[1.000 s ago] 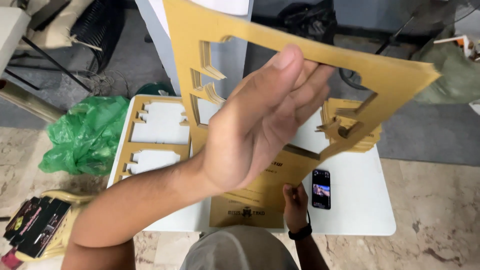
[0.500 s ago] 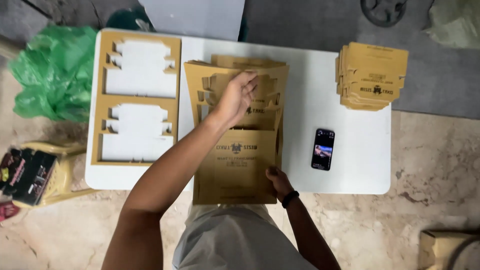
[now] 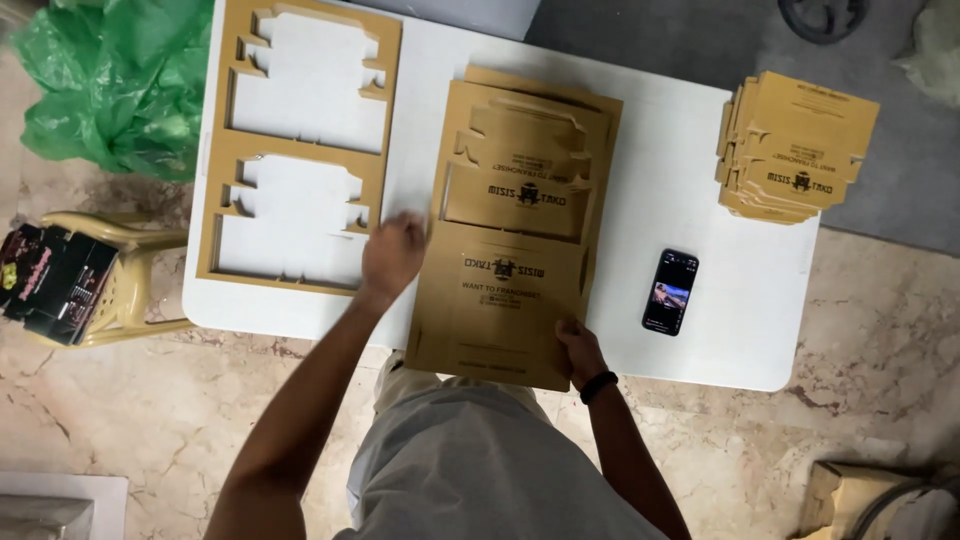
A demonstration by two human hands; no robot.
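A stack of brown die-cut cardboard sheets [image 3: 515,225] lies in the middle of a white table [image 3: 640,160], its near end hanging over the table's front edge. My left hand [image 3: 393,254] rests at the stack's left edge, fingers loosely curled, between the stack and an empty cardboard frame [image 3: 295,140]. My right hand [image 3: 578,346], with a black band on the wrist, grips the stack's near right corner.
A pile of punched-out brown box blanks [image 3: 795,145] sits at the table's far right. A black phone [image 3: 670,291] lies right of the stack. A green plastic bag [image 3: 110,85] and a yellow plastic chair [image 3: 115,275] holding a dark box stand left of the table.
The cardboard frame I held up a second ago now lies flat at the table's left. My left hand has come down from the top of the stack to its left edge.
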